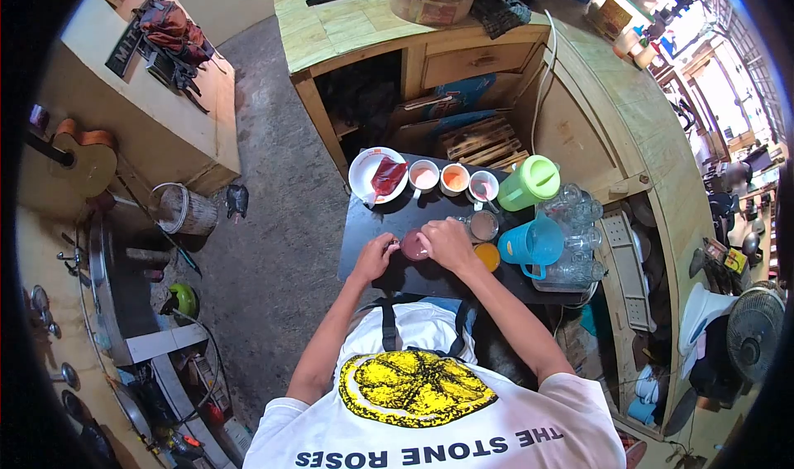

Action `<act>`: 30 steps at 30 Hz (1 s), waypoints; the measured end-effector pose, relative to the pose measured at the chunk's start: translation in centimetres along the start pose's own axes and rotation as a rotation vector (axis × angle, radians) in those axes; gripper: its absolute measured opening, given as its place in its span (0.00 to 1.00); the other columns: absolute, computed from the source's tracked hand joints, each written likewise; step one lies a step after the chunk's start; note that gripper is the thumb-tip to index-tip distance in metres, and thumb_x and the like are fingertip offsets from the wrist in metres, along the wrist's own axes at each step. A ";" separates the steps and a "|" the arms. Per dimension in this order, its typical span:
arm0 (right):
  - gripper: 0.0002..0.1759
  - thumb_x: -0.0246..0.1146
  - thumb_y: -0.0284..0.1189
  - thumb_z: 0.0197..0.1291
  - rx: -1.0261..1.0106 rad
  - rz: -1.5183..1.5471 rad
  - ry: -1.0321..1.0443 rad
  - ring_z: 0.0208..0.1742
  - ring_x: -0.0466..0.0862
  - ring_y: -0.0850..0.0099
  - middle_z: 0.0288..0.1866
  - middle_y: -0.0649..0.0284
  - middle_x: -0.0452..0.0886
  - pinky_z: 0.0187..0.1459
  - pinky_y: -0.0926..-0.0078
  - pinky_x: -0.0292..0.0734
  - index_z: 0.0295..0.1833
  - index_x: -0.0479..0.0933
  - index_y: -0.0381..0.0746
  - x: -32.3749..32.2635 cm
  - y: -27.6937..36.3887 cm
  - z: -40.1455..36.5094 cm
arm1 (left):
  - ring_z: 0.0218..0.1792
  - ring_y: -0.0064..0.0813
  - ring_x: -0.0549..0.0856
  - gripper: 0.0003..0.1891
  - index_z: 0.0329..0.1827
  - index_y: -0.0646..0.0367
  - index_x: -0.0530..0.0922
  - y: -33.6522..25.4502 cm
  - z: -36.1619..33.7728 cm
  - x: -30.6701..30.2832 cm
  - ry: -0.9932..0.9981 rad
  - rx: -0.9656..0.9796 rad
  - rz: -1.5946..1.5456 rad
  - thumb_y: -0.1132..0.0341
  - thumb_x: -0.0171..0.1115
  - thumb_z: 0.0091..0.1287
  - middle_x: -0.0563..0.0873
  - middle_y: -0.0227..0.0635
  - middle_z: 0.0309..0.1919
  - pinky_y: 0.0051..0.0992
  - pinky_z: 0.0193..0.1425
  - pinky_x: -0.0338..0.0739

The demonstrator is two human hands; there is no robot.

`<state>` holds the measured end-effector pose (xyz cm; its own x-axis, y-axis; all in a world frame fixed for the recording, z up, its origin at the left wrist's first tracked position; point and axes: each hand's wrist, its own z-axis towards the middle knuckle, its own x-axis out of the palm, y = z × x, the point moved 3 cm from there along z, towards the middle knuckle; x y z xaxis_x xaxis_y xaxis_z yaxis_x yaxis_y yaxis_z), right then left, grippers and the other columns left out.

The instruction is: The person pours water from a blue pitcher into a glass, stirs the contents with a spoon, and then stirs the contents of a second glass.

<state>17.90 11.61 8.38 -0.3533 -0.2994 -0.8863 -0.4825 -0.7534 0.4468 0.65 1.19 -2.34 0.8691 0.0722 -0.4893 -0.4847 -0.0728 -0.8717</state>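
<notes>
A glass of pinkish-brown drink (415, 246) stands on the dark tabletop (357, 236) between my hands. My left hand (375, 258) is closed at its left side, where a handle seems to be. The fingers of my right hand (449, 245) curl against its right side; part of their grip is hidden. Right of that hand are another glass of brownish drink (483, 226) and a glass of orange drink (487, 257). Behind are a white bowl with a red packet (388, 176), a cup of pink contents (424, 174), a cup of orange contents (454, 179) and a cup with a spoon (484, 187).
A green lidded pitcher (530, 183) and a blue pitcher (533, 244) stand on the right, beside several upturned clear glasses (575, 233). A wooden counter (488, 55) curves round behind. On the floor to the left is a white bucket (185, 210).
</notes>
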 end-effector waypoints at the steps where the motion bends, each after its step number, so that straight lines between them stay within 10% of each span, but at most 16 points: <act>1: 0.12 0.69 0.34 0.59 0.010 -0.038 0.029 0.38 0.87 0.47 0.31 0.47 0.86 0.42 0.49 0.80 0.32 0.85 0.35 -0.1 -0.3 -0.1 | 0.45 0.57 0.84 0.08 0.46 0.66 0.78 -0.3 -0.1 0.0 -0.001 -0.014 -0.004 0.69 0.61 0.73 0.84 0.50 0.41 0.44 0.49 0.77; 30: 0.11 0.68 0.32 0.59 0.074 0.129 0.023 0.37 0.87 0.52 0.33 0.53 0.87 0.46 0.54 0.78 0.29 0.83 0.36 -0.8 -1.3 -0.9 | 0.45 0.55 0.84 0.08 0.47 0.67 0.80 -0.9 0.7 -0.2 0.021 -0.032 -0.036 0.70 0.60 0.73 0.84 0.49 0.41 0.41 0.51 0.78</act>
<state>19.51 12.32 8.36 -0.3985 -0.4048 -0.8230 -0.4922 -0.6628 0.5643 0.88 1.91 -1.50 0.8880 0.0541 -0.4567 -0.4500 -0.1026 -0.8871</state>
